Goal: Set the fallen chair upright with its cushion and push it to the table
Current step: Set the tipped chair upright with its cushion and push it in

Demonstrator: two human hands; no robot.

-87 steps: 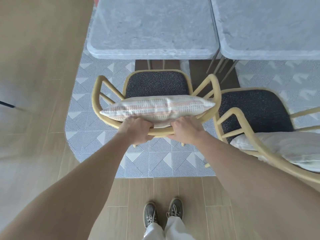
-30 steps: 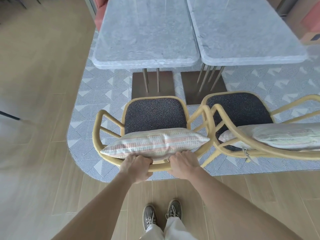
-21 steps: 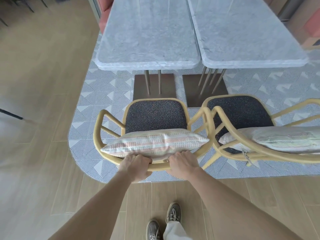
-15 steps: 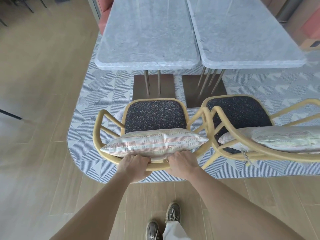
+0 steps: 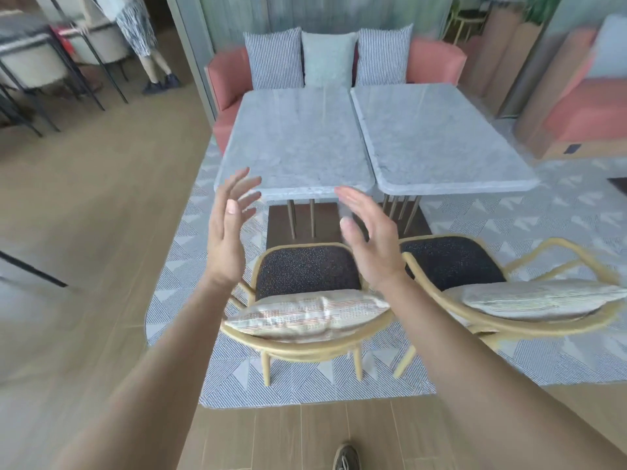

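Both hands have let go of the chair's back rail since half a second ago and now hang in the air above it, and the view has tipped up to take in the far side of the room. Left hand (image 5: 225,239) and right hand (image 5: 371,242) are empty, fingers straight and spread, palms turned toward each other, touching nothing. Below them the chair (image 5: 305,351) stands upright on the patterned rug (image 5: 190,279), its dark seat facing 12 o'clock toward the table (image 5: 295,147); the table's base shows between the seat's front edge and the tabletop's near edge, so the chair is near the table but not tucked under it. The cushion (image 5: 307,315) lies across the rear of the seat, leaning against the curved back rail. At 3 o'clock from this chair, just beside it, a second chair (image 5: 451,261) holds its own pale cushion (image 5: 539,298) and faces a second table (image 5: 437,144) that butts against the first. At 12 o'clock beyond both tables a pink sofa (image 5: 434,62) carries three pillows (image 5: 327,59). At 11 o'clock another person's legs (image 5: 149,62) stand on the wood floor (image 5: 84,215). At 6 o'clock one shoe (image 5: 346,457) of the wearer shows.
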